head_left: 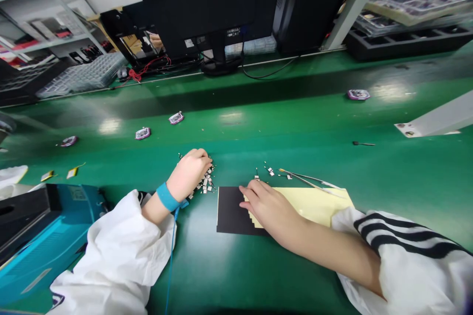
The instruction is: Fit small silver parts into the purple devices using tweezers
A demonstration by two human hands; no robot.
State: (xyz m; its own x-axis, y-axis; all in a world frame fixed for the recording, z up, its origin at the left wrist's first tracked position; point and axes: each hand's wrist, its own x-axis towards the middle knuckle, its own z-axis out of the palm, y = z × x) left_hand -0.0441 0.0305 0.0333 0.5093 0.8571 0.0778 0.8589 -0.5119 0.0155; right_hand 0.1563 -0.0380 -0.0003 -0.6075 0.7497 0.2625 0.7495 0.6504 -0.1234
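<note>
My left hand (190, 173) is curled down over a scattered heap of tiny white and metal electronic parts (206, 182), and its fingertips hide whatever lies beneath them. A blue wrist strap (167, 197) circles that wrist. My right hand (268, 206) lies flat, holding down a black sheet (232, 211) that overlaps a pale yellow sheet (310, 204) with a stepped edge. Just beyond my right fingers, a pair of steel tweezers (306, 180) rests on the yellow sheet's far edge, with several loose parts (270, 171) nearby.
The green workbench (236, 125) holds several small purple-rimmed devices (142, 133). A blue machine (48, 226) stands at the left, and a white bracket (439, 118) juts in at the right. Monitor backs, cables and parts trays line the far side.
</note>
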